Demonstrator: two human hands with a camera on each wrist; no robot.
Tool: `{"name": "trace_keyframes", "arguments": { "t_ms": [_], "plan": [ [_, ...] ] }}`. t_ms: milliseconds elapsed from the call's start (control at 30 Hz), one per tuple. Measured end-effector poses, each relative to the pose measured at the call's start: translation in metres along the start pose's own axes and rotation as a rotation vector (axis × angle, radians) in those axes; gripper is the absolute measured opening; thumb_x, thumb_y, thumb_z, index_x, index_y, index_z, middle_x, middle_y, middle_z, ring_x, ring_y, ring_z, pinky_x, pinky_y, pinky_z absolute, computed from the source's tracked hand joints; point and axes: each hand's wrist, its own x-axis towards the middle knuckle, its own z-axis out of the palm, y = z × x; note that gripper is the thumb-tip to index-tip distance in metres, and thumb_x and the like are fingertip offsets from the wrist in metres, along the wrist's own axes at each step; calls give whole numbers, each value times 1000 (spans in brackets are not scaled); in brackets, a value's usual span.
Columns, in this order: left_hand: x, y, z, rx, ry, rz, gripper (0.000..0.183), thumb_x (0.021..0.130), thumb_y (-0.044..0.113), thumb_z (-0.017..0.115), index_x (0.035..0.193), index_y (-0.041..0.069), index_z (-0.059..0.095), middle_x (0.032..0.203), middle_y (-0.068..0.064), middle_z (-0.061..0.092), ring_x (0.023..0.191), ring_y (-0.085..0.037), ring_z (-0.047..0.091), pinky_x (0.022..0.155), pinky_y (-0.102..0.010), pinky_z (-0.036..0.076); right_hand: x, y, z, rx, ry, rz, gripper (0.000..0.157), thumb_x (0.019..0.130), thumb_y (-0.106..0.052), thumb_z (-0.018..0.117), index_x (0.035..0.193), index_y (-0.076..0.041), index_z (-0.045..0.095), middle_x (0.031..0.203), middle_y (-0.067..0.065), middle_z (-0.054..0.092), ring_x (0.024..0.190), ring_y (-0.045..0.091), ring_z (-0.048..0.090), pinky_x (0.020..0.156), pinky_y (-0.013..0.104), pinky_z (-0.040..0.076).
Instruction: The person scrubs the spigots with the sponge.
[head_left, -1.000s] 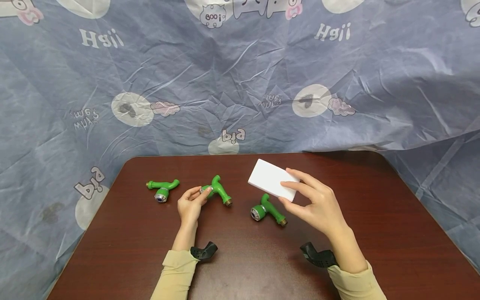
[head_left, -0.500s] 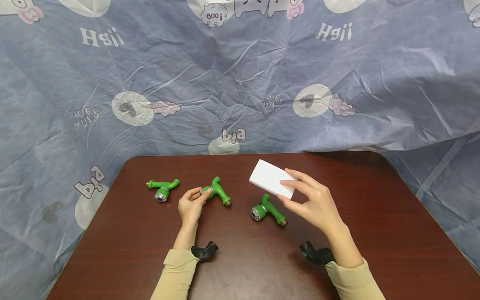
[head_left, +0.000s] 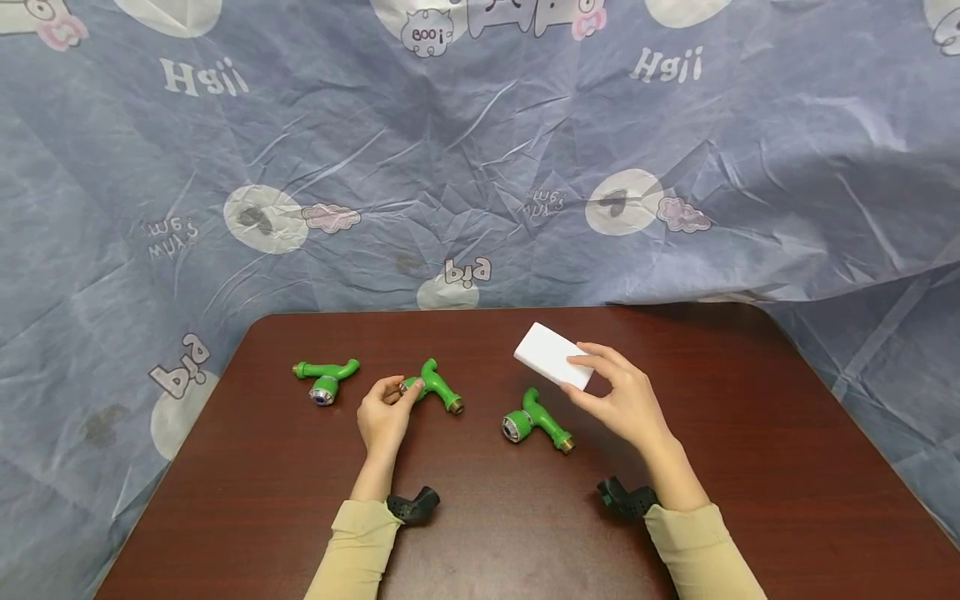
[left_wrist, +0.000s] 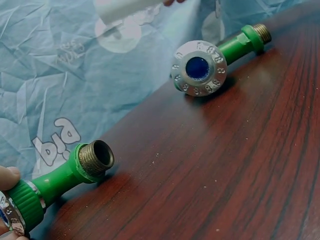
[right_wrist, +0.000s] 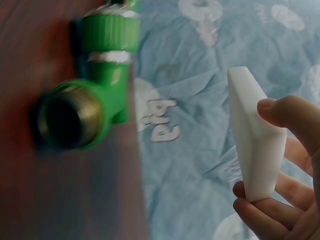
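Observation:
My left hand pinches the round knob of the middle green faucet, which lies on the table; its brass threaded end shows in the left wrist view. My right hand holds a white rectangular block, sponge-like, by its right end, thumb on one edge and fingers on the other. The block is held up off the table, above and behind a second green faucet, touching neither faucet. That second faucet turns its silver dial with a blue centre towards the left wrist camera.
A third green faucet lies on the far left of the dark red-brown table. A blue-grey printed cloth hangs behind the table's back edge. Black wrist cameras sit at both cuffs.
My right hand has shifted slightly with the white block, which now stands a little further right and lower in the head view. My left hand stays at the middle faucet, which has barely moved.

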Motion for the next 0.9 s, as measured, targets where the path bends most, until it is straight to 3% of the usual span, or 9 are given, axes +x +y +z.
{"name": "trace_keyframes", "arguments": {
  "t_ms": [300, 500, 667, 900],
  "plan": [
    [-1, -2, 1, 40, 7, 42, 38, 77, 34, 77, 103, 7, 70, 95, -12, 70, 89, -24, 66, 78, -44, 49, -15, 33, 16, 2, -73, 229, 34, 74, -21, 80, 104, -8, 71, 119, 11, 61, 107, 27, 57, 77, 43, 48],
    [0, -3, 1, 26, 19, 40, 36, 77, 31, 77, 103, 7, 71, 96, -12, 70, 89, -24, 66, 77, -44, 49, -24, 50, 24, 36, -137, 354, 37, 75, -22, 79, 107, -6, 69, 121, 14, 60, 112, 30, 54, 86, 45, 45],
    [1, 2, -1, 27, 13, 24, 35, 77, 30, 78, 103, 7, 71, 95, -11, 71, 91, -24, 65, 79, -43, 48, -29, 57, 28, 29, -191, 399, 42, 75, -24, 80, 110, -6, 67, 121, 14, 60, 115, 31, 53, 93, 48, 42],
    [0, 7, -4, 110, -68, 36, 39, 81, 31, 74, 111, 7, 67, 100, -12, 68, 91, -27, 64, 82, -45, 45, -29, 53, 28, -47, -291, 379, 53, 76, -28, 78, 120, -3, 61, 125, 18, 57, 115, 35, 52, 91, 51, 43]
  ]
}}
